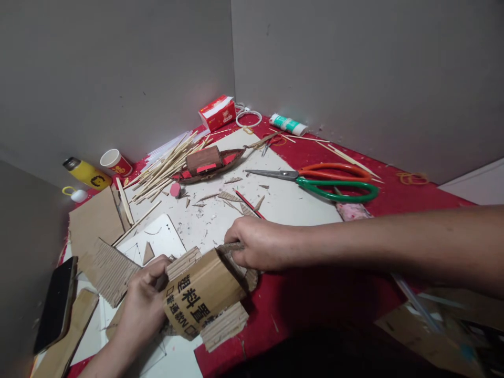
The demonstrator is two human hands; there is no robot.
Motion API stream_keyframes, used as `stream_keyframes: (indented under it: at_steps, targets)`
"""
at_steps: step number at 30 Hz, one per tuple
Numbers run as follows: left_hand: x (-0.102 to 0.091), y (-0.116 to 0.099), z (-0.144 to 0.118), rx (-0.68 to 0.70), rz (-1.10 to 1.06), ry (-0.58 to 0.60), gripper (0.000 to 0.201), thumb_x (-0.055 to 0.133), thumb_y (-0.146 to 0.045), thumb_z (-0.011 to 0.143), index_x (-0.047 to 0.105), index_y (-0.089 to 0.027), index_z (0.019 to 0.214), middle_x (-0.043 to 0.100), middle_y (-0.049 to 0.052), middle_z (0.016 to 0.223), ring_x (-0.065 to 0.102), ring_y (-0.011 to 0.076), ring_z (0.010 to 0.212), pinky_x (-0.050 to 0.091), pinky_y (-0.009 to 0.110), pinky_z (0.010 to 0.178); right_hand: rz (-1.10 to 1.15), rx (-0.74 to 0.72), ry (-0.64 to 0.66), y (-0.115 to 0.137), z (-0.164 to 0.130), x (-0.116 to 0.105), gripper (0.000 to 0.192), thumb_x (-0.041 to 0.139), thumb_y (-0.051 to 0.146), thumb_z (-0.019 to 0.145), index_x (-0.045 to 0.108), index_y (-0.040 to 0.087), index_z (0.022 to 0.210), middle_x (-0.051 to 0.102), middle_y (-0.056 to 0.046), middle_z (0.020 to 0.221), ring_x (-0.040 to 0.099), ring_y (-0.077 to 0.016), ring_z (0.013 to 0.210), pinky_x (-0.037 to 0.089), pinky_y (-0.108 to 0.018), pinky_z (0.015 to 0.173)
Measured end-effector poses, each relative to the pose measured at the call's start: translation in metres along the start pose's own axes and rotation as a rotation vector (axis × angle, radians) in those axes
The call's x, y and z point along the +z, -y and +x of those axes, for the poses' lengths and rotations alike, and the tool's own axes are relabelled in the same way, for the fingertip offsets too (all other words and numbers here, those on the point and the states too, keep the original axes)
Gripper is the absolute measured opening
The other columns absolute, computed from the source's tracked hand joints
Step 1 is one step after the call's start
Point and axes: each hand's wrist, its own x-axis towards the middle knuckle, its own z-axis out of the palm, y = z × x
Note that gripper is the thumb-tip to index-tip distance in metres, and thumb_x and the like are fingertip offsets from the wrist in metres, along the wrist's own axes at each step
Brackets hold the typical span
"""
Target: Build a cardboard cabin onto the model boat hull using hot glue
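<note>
A folded brown cardboard piece with black printed characters and corrugated strips on its sides sits tilted in front of me. My left hand is closed on its left end, the fingertips partly hidden behind it. At the right end, my right hand pinches a thin edge of cardboard by the opening of the piece. Just beyond my right hand lie a red-and-black pencil and small cardboard scraps. A loose corrugated sheet lies left of my left hand.
Large scissors with orange and green handles lie beyond my right forearm. Farther back are a small model boat, thin wooden sticks, a red tissue pack and a paper cup. A phone lies at the left edge.
</note>
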Motion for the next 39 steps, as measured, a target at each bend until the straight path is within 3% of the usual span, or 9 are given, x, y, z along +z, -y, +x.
stream_keyframes:
  at_steps: [6,11,14,18,23,26,31,36,39]
  targets:
    - [-0.011,-0.007,0.003,-0.127,-0.151,0.060,0.016,0.080,-0.016,0.062,0.065,-0.019,0.068,0.059,-0.001,0.068,0.053,0.0136,0.069,0.045,0.021,0.063,0.090,-0.032,0.003,-0.007,0.003,-0.005,0.011,0.056,0.006,0.070,0.057,0.015,0.063,0.048,0.006,0.055,0.045,-0.0072,0.051,0.033,-0.019,0.048]
    - [-0.033,-0.009,0.001,-0.171,-0.391,0.014,0.040,0.078,-0.038,0.072,0.069,-0.021,0.106,0.070,0.007,0.098,0.064,0.0205,0.092,0.052,0.026,0.077,0.312,-0.002,0.002,-0.023,-0.003,-0.020,0.014,0.055,0.015,0.078,0.065,0.013,0.088,0.064,0.001,0.070,0.055,-0.0084,0.050,0.045,-0.019,0.046]
    - [-0.037,-0.007,0.003,-0.160,-0.596,-0.127,0.032,0.070,-0.047,0.078,0.069,-0.017,0.090,0.072,0.009,0.095,0.065,0.0197,0.090,0.052,0.028,0.084,0.419,0.053,-0.075,-0.034,-0.004,-0.028,0.024,0.060,0.019,0.078,0.066,0.013,0.100,0.071,-0.004,0.083,0.058,-0.0091,0.051,0.048,-0.019,0.044]
    - [-0.027,0.002,0.012,-0.233,-0.719,-0.260,0.024,0.071,-0.035,0.078,0.059,-0.016,0.070,0.065,0.002,0.071,0.059,0.0126,0.067,0.051,0.023,0.066,0.481,0.074,-0.145,-0.042,0.000,-0.031,0.035,0.067,0.027,0.079,0.064,0.014,0.112,0.073,-0.007,0.089,0.061,-0.0097,0.054,0.050,-0.018,0.044]
    - [-0.010,0.015,0.020,-0.215,-0.776,-0.209,0.021,0.065,-0.031,0.082,0.054,-0.016,0.072,0.061,0.000,0.067,0.055,0.0111,0.060,0.046,0.022,0.057,0.411,0.086,-0.106,-0.036,0.009,-0.026,0.026,0.063,0.029,0.084,0.064,0.011,0.103,0.073,-0.008,0.086,0.058,-0.0074,0.049,0.046,-0.016,0.041]
    - [-0.005,0.020,0.018,-0.182,-0.766,-0.229,0.013,0.066,-0.024,0.081,0.055,-0.018,0.083,0.063,-0.001,0.072,0.056,0.0105,0.059,0.047,0.023,0.058,0.384,0.064,-0.100,-0.030,0.015,-0.025,0.019,0.056,0.023,0.086,0.062,0.010,0.098,0.071,-0.009,0.088,0.058,-0.0071,0.051,0.048,-0.016,0.044]
    - [0.000,0.027,0.013,-0.115,-0.743,-0.243,0.021,0.064,-0.016,0.080,0.057,-0.020,0.099,0.064,-0.001,0.082,0.057,0.0090,0.061,0.047,0.023,0.061,0.311,0.076,-0.119,-0.026,0.018,-0.023,0.024,0.049,0.022,0.087,0.058,0.009,0.105,0.066,-0.005,0.075,0.056,-0.0091,0.049,0.047,-0.019,0.043]
    - [0.004,0.032,0.010,-0.053,-0.677,-0.209,0.011,0.058,-0.022,0.088,0.058,-0.019,0.098,0.062,-0.001,0.079,0.056,0.0086,0.062,0.047,0.022,0.063,0.058,-0.098,-0.255,-0.035,0.006,-0.027,0.027,0.061,0.036,0.081,0.066,0.012,0.092,0.060,0.000,0.067,0.054,-0.0109,0.059,0.042,-0.021,0.052]
    - [0.004,0.033,0.010,-0.033,-0.620,-0.211,0.010,0.056,-0.023,0.089,0.058,-0.018,0.098,0.062,-0.001,0.080,0.056,0.0085,0.062,0.046,0.022,0.062,0.054,-0.084,-0.320,-0.041,-0.005,-0.035,0.034,0.060,0.045,0.081,0.066,0.014,0.095,0.059,0.000,0.064,0.053,-0.0113,0.055,0.041,-0.022,0.050]
